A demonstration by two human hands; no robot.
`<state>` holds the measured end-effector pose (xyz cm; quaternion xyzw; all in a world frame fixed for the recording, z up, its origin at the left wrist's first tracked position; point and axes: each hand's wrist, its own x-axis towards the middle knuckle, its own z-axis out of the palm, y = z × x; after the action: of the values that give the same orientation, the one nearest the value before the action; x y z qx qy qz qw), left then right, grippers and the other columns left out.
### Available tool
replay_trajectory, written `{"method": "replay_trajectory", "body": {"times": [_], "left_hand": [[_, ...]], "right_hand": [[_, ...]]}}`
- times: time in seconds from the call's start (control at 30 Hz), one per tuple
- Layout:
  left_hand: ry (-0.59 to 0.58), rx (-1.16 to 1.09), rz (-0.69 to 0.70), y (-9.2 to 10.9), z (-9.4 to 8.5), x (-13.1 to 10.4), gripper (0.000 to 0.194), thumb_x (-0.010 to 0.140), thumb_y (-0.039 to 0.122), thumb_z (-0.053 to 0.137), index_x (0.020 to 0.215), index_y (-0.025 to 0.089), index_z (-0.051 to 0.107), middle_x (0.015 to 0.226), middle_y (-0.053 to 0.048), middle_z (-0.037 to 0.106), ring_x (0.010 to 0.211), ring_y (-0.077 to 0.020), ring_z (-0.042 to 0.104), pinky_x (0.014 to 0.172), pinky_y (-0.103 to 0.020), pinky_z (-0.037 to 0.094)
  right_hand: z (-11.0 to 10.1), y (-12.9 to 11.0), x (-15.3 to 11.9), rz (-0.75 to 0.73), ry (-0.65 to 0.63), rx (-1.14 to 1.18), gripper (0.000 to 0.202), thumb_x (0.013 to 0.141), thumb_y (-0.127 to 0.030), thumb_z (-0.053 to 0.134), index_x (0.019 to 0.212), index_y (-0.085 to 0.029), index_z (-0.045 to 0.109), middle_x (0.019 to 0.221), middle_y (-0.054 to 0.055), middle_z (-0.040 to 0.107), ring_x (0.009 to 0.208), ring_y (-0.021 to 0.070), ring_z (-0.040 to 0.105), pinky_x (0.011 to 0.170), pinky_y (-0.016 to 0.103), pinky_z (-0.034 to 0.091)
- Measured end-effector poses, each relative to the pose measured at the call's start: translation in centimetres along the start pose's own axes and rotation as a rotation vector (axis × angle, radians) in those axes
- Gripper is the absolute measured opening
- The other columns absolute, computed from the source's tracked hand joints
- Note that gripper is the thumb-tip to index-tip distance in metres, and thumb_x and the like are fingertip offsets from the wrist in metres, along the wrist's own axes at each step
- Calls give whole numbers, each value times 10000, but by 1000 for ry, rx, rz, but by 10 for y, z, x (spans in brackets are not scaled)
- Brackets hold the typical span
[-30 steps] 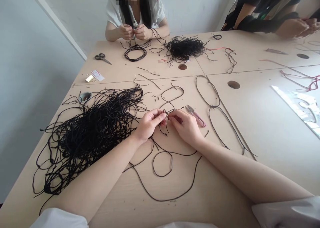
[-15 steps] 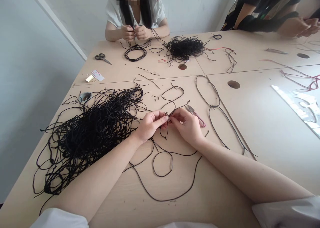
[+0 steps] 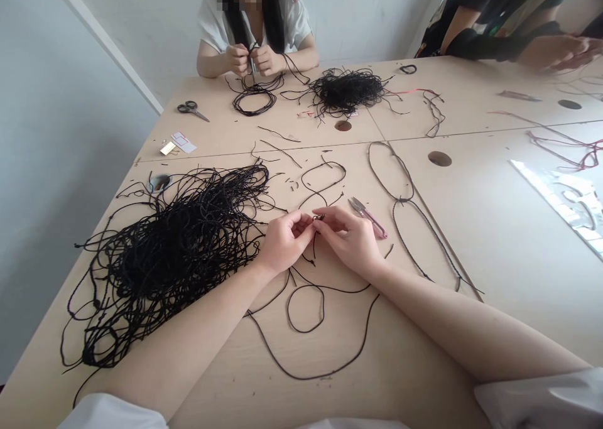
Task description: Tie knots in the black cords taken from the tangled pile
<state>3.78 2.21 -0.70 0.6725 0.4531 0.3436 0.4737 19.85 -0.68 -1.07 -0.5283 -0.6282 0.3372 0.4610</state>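
Observation:
My left hand point(image 3: 289, 237) and my right hand point(image 3: 348, 237) meet over the table, thumbs and fingertips pinched on a black cord point(image 3: 323, 173). A small knot or loop shows at the fingertips, though fingers hide most of it. One end of the cord curls away beyond my hands, and short tails hang below them. Thread snips point(image 3: 367, 217) with pink handles lie just right of my right hand. To the left of my left hand is a big tangled heap of black cords point(image 3: 179, 247). Under my forearms a loose black cord point(image 3: 306, 377) curves over the table.
Two joined black cord loops point(image 3: 404, 200) lie at the right. Across the table, a person's hands point(image 3: 254, 59) hold dark cords near a second heap point(image 3: 348, 91) and scissors point(image 3: 193, 110). Another person's hands point(image 3: 560, 53) are at the far right. A clear plastic sheet point(image 3: 565, 203) lies rightmost.
My fingertips have drawn closer together over the knot, and my right fingers now reach across it. The cord beyond my hands has shifted slightly.

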Motion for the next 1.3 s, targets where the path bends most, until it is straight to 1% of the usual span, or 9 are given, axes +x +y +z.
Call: {"method": "replay_trajectory", "body": {"times": [0.13, 0.27, 0.4, 0.6, 0.77, 0.87, 0.93, 1.07, 1.3], "left_hand": [[-1, 25, 24, 2, 0, -1, 171, 855, 335, 611, 850, 175, 671, 773, -40, 680, 677, -160, 604, 644, -272, 480], [1, 63, 43, 0, 1, -1, 162, 847, 328, 615, 844, 177, 671, 762, -38, 685, 659, -160, 605, 623, -269, 475], [-50, 153, 111, 1, 2, -3, 136, 862, 289, 577, 842, 188, 666, 732, -18, 664, 621, -144, 574, 600, -264, 461], [-176, 295, 269, 5, 3, -8, 146, 772, 116, 569, 822, 207, 672, 801, -18, 677, 709, -167, 588, 644, -277, 437], [-159, 107, 128, 3, 2, -6, 50, 763, 172, 628, 719, 179, 652, 680, -6, 631, 637, -147, 547, 574, -260, 401], [10, -247, -20, 1, 1, -1, 118, 753, 279, 709, 785, 169, 682, 676, -5, 642, 631, -135, 560, 611, -262, 443], [100, -417, -72, 0, 1, 2, 174, 749, 324, 735, 824, 170, 703, 714, -14, 669, 673, -136, 593, 674, -270, 474], [149, -536, -86, 0, 2, 5, 167, 742, 322, 754, 810, 171, 729, 799, -35, 713, 773, -146, 636, 780, -281, 493], [145, -608, -97, -1, 2, 5, 123, 747, 300, 757, 779, 183, 740, 805, -23, 714, 807, -136, 628, 835, -275, 477]], "right_hand": [[0, 3, 2, -37, 72, -74, 131, 890, -303, 583, 896, -249, 702, 875, 30, 641, 691, 139, 605, 591, 284, 513], [-2, 2, 4, -180, 273, -200, 103, 876, -264, 624, 852, -282, 722, 817, 31, 497, 757, 165, 513, 668, 338, 486], [-2, -1, 2, -289, 328, -196, 116, 887, -259, 616, 863, -291, 725, 803, 32, 445, 792, 183, 489, 708, 370, 479], [0, -1, -5, -532, 199, -162, 239, 867, -127, 600, 916, -324, 725, 818, 29, 453, 784, 169, 489, 653, 330, 473], [2, -4, -12, -688, 39, -256, 176, 848, -198, 648, 983, -303, 690, 973, 53, 536, 881, 187, 562, 765, 369, 510], [3, -4, -12, -594, 114, -229, 283, 833, -276, 670, 1101, -244, 588, 1066, 91, 547, 992, 232, 560, 851, 417, 503], [3, -4, -10, -446, 105, -202, 257, 839, -306, 660, 1056, -226, 548, 973, 73, 575, 928, 223, 571, 806, 400, 505], [5, -2, -5, -169, 50, -126, 127, 874, -311, 622, 925, -221, 547, 836, 20, 618, 783, 168, 599, 734, 329, 501], [3, -4, -4, -153, 40, -36, 114, 909, -199, 514, 924, -220, 625, 831, 2, 682, 766, 142, 629, 707, 283, 498]]}}
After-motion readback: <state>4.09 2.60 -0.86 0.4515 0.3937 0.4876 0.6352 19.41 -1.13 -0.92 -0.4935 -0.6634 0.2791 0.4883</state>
